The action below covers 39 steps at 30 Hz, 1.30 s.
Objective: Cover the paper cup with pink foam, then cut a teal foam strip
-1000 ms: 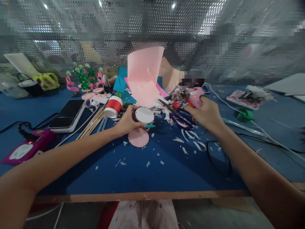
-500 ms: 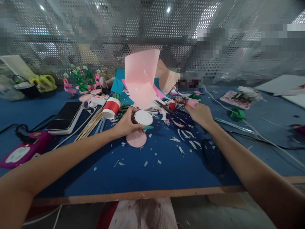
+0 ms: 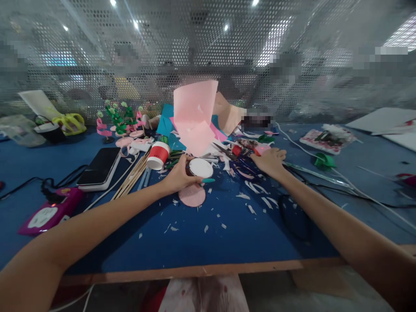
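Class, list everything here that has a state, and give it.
Left hand: closed on white-topped round piece
Right hand: open, near pink tool
Pink circle: lying flat
Large pink sheet: curved, upper part raised
Purple power strip: red light lit, plug inserted
Black-screened device: screen dark
Paper scraps: scattered

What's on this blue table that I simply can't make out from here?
All in the head view, now:
Round white-topped piece: its left side is covered by the left hand.
Pink object: its near part is hidden by the right hand.
Red-and-white cup: its lettering is too small to read.
White sheets: cut off by the picture's right edge.
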Motion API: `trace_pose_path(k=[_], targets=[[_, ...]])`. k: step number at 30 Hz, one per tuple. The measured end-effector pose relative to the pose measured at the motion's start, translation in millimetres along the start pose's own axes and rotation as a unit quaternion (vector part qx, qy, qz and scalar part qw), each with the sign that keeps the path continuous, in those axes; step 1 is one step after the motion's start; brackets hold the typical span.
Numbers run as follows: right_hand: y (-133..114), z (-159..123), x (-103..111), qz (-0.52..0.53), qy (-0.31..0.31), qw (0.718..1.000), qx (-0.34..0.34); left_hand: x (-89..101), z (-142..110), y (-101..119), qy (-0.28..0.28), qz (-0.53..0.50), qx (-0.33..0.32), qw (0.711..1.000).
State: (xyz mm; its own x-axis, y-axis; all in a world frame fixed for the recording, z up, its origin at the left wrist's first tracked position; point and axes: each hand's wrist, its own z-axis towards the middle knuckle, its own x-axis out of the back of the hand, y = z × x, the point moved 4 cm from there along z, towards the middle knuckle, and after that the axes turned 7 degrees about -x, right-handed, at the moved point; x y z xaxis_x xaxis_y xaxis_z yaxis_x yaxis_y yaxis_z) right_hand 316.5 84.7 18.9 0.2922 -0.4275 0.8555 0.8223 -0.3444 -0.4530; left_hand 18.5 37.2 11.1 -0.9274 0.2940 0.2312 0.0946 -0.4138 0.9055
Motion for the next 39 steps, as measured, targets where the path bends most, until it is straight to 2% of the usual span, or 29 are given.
trace_pose_path(k=[8, 13, 16, 19, 21, 23, 25, 26, 27, 29, 32, 35, 39], targets=[[-13, -1, 1, -0.003, 0.020, 1.000, 0.021, -0.5, 0, -2, -0.010, -0.005, 0.005, 1.000], [-20, -16, 9, -0.046, 0.086, 0.995, 0.013, 0.3, 1, -1, 0.006, 0.004, -0.006, 1.000], [-34, -36, 24, -0.065, 0.139, 0.987, 0.053, 0.8, 1, 0, 0.024, -0.013, -0.007, 1.000], [-53, -56, 35, -0.033, 0.156, 0.978, 0.138, 2.6, 1, 0, 0.053, -0.040, 0.001, 0.998], [-69, -68, 34, 0.011, 0.099, 0.969, 0.225, 6.7, 1, 0, 0.092, -0.044, -0.009, 0.995], [-85, -80, 25, 0.067, -0.044, 0.945, 0.318, 12.4, 1, 0, 0.140, -0.035, -0.035, 0.989], [-98, -95, 13, 0.112, -0.212, 0.893, 0.382, 17.5, 0, 0, 0.179, -0.014, -0.060, 0.982], [-103, -104, 9, 0.123, -0.269, 0.866, 0.403, 19.5, 0, 0, 0.195, -0.002, -0.069, 0.978], [-107, -112, 6, 0.124, -0.298, 0.846, 0.424, 21.0, -1, 0, 0.208, 0.008, -0.075, 0.975], [-113, -125, 5, 0.107, -0.295, 0.834, 0.455, 22.5, -1, 1, 0.223, 0.013, -0.080, 0.972], [-116, -141, 7, 0.086, -0.260, 0.833, 0.480, 22.8, -1, 0, 0.228, -0.005, -0.073, 0.971], [-115, -150, 9, 0.091, -0.247, 0.836, 0.481, 23.2, 0, -2, 0.233, -0.016, -0.057, 0.971], [-113, -154, 7, 0.109, -0.273, 0.836, 0.464, 21.8, 0, -4, 0.229, -0.035, -0.033, 0.972]])
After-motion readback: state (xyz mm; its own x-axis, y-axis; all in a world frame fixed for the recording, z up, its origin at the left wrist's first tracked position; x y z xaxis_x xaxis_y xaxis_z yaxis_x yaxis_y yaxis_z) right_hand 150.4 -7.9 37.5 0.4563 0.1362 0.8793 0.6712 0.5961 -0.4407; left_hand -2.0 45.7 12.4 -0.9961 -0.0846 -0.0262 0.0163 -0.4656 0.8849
